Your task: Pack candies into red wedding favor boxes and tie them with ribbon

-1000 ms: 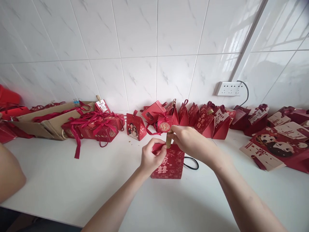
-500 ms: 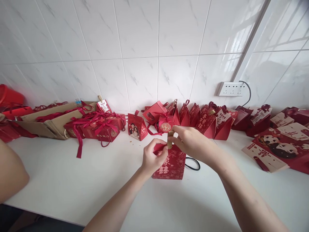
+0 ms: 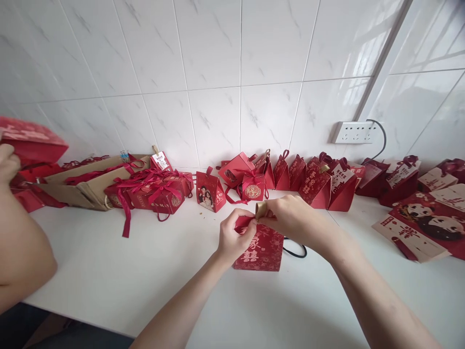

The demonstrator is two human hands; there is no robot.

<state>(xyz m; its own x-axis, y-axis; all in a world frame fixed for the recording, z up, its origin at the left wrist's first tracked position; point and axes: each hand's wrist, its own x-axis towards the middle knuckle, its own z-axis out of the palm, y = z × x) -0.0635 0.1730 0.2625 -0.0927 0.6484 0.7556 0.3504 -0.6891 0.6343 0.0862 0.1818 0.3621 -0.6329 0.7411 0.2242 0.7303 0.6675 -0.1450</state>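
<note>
A red gift box (image 3: 267, 249) with pale Chinese characters and a floral pattern stands upright on the white table in front of me. My left hand (image 3: 234, 237) is closed on the box's top edge, pinching it between thumb and fingers. Just above that edge, a gold ribbon (image 3: 260, 210) curves into a loop, and my right hand (image 3: 290, 212) pinches it from the right. The ribbon's lower end meets the top of the box by my left fingertips; how it is attached there is hidden. Behind the box lies a black cord loop (image 3: 296, 249).
Several red gift boxes (image 3: 210, 191) line the tiled wall. Ribboned boxes (image 3: 156, 194) and an open cardboard carton (image 3: 98, 184) stand left. Flat printed bags (image 3: 428, 218) lie right, below a socket strip (image 3: 354, 132). At far left, another person's hand (image 3: 7, 162) holds a red box (image 3: 36, 143).
The gold ribbon has gone from a straighter upright strip to a rounded loop in my right fingers. At far left, another person's hand with a red box has come into view.
</note>
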